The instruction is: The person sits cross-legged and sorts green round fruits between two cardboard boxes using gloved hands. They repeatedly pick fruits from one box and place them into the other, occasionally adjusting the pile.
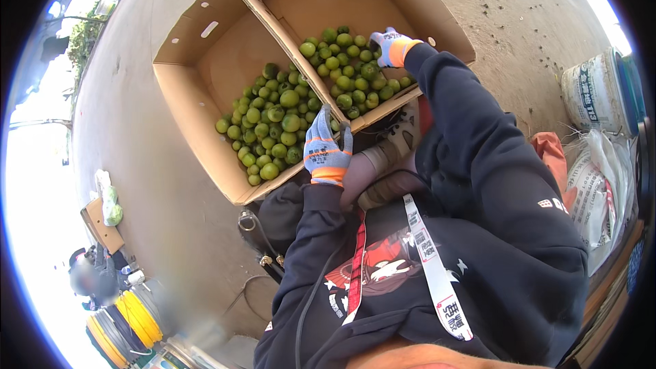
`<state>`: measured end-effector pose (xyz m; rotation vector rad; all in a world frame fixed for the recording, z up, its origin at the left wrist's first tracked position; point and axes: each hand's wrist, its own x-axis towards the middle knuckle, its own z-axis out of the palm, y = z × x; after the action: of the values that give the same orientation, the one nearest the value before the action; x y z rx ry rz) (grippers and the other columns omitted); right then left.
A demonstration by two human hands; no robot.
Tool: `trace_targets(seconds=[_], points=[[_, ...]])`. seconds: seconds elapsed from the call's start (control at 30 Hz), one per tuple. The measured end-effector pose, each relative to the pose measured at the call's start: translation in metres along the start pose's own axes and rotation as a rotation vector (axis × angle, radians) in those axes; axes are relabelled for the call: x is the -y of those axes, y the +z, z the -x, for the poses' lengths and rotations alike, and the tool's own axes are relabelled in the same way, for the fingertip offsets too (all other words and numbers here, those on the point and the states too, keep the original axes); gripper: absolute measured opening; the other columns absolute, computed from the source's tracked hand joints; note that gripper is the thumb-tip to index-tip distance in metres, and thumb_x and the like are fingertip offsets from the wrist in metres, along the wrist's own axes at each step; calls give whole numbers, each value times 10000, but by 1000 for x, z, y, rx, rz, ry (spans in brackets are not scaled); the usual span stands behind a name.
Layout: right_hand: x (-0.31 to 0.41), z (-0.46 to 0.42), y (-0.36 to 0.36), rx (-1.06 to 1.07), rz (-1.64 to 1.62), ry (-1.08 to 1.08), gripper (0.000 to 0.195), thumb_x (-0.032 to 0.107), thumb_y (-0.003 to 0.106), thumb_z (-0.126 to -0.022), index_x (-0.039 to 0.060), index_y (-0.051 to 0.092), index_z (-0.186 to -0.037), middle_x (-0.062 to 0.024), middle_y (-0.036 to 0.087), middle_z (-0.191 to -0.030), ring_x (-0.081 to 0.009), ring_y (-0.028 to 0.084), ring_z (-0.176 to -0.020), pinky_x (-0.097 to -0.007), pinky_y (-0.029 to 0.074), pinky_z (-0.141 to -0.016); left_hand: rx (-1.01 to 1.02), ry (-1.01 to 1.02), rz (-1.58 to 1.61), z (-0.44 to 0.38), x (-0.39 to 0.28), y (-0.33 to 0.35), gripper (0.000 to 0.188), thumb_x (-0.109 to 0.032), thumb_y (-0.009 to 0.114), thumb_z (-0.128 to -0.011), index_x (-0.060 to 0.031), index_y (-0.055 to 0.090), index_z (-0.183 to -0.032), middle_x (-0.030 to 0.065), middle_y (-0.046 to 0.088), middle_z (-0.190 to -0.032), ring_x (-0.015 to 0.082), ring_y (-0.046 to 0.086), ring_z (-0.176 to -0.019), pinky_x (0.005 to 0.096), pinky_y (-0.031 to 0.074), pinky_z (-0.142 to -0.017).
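Observation:
Two open cardboard boxes stand side by side on the ground before me, a left box (pixel 174 97) and a right box (pixel 441 15). Small round green fruits, perhaps limes or green citrus, are heaped in the near part of the left box (pixel 261 128) and of the right one (pixel 353 69). My left hand (pixel 326 151), in a grey-blue glove with orange bands, grips the near rim where the boxes meet. Its fingers reach inside the left box and its thumb is at the corner. My right hand (pixel 392 47), gloved alike, hovers at the fruits' right edge, fingers curled; its palm is hidden.
A dirty white bucket (pixel 594 95) and printed plastic sacks (pixel 597 184) stand at right. A black bag (pixel 284 210) lies beside my left arm. Yellow and grey coiled hoses (pixel 128 325), a small carton (pixel 102 225) and another person (pixel 100 277) appear at lower left.

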<state>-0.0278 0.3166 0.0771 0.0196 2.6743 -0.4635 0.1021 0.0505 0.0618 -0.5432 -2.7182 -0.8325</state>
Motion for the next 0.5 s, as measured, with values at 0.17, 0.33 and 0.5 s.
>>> trace_targets(seconds=[0.17, 0.33, 0.5], points=[[28, 71, -45, -220, -355, -335, 455, 205, 694, -750, 201, 549, -1182, -190, 461, -1195, -372, 577, -1022, -414, 492, -881, -35, -25, 48, 4, -1, 1, 549, -200, 641, -856, -43, 443, -1344, 149, 583, -1234, 320, 569, -1104, 384, 468, -924], [44, 143, -17, -228, -487, -475, 433, 123, 700, -734, 182, 570, -1142, -159, 439, -1221, -331, 515, -1110, -395, 447, -946, -10, -48, 86, 7, 1, 10, 546, -204, 649, -861, -40, 445, -1340, 158, 571, -1256, 318, 572, -1115, 380, 469, -933], [69, 167, 1, -138, -493, -637, 455, 122, 701, -734, 184, 554, -1160, -175, 418, -1253, -383, 538, -1068, -414, 457, -923, -176, -102, 725, 19, 14, 14, 561, -132, 613, -883, 3, 385, -1377, 148, 536, -1279, 241, 547, -1140, 336, 449, -960]])
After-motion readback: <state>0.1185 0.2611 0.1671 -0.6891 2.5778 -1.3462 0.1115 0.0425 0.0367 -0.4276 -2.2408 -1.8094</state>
